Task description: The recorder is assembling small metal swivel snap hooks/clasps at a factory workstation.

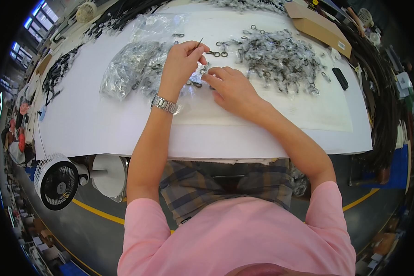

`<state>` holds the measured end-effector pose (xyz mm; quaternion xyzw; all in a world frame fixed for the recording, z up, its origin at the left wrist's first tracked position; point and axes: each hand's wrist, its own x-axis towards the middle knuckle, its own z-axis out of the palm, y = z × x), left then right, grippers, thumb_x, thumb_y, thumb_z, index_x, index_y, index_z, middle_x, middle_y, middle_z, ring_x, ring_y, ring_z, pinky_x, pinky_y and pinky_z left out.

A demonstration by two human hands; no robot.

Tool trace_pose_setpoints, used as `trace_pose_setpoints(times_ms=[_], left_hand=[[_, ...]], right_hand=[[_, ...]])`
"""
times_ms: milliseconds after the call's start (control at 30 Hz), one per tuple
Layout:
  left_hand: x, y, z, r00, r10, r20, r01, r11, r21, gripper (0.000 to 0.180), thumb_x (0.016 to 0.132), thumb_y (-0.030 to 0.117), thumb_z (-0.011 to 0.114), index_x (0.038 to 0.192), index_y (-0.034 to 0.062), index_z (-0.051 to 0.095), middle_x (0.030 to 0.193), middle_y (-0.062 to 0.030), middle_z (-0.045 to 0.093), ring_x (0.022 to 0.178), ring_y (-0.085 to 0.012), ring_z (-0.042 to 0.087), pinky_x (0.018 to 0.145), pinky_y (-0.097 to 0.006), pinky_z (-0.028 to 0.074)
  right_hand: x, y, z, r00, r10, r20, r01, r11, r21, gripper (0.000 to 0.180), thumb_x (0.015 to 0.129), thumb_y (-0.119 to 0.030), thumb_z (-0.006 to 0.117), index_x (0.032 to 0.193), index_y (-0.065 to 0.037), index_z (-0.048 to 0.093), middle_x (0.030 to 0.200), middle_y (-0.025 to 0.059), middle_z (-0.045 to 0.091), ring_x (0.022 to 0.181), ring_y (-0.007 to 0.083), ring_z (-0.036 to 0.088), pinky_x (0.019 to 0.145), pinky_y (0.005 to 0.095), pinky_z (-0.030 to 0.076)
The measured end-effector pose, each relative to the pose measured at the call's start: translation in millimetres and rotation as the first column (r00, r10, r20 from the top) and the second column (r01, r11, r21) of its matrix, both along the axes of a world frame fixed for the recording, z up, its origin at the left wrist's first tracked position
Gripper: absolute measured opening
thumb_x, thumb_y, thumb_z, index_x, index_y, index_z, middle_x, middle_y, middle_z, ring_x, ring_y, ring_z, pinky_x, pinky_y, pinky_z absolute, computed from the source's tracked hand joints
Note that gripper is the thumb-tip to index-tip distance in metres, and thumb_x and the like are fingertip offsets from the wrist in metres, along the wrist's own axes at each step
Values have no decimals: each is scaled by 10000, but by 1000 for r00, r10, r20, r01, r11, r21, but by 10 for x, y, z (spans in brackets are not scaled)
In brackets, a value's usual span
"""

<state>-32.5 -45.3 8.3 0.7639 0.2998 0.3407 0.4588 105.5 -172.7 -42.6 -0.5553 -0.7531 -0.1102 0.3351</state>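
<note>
My left hand (185,60), with a metal-banded watch on its wrist, is closed in a pinch on a thin dark pointed piece (200,42) that sticks up past its fingertips. Close to its right, my right hand (229,83) is bent, with thumb and fingertips drawn together beside small metal hooks; what lies between them is too small to make out. Just beyond the fingers rests a dark metal ring-ended hook (220,54). Below and between the hands are more loose hooks (195,84), partly hidden by the left hand.
A large heap of plastic-wrapped metal hooks (280,57) lies to the right, and a clear plastic bag (124,73) to the left. Farther right are a black oblong object (340,78) and an open cardboard box (319,25). A fan (59,184) stands off the table's near left edge.
</note>
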Motion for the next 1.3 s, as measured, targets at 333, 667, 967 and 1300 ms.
trace_pose_setpoints(times_ms=[333,667,967,1300], left_hand=[[-77,64,8,996,70,54,-69,997,-27,235,980,187,609,1034,19,764,703,-14,684,507,-31,436,466,-222,325],[3,40,-33,972,-33,-231,-11,982,-187,372,1021,342,638,1071,-14,734,857,-81,734,486,-41,443,438,-206,324],[7,35,-69,969,-217,119,245,910,-335,208,990,213,704,941,12,680,723,-17,667,461,-10,408,430,-186,289],[192,-345,-49,985,-170,-3,167,970,-178,272,960,247,730,787,50,658,615,22,594,485,-17,431,453,-194,289]], right_hand=[[-52,132,113,904,-69,-422,-24,977,-211,94,931,-112,634,886,-40,677,850,87,737,836,233,719,743,364,553],[442,142,164,-18,-152,-988,-442,888,-128,169,1030,-165,577,1039,-6,632,1089,142,736,947,209,739,874,356,610],[689,59,535,144,-233,-962,-573,773,-273,301,1018,-275,627,1155,-7,634,1078,138,750,957,193,743,870,349,605],[645,-111,436,602,-193,-775,-487,680,-548,253,924,-259,759,976,-13,738,904,85,773,792,131,726,724,263,570]])
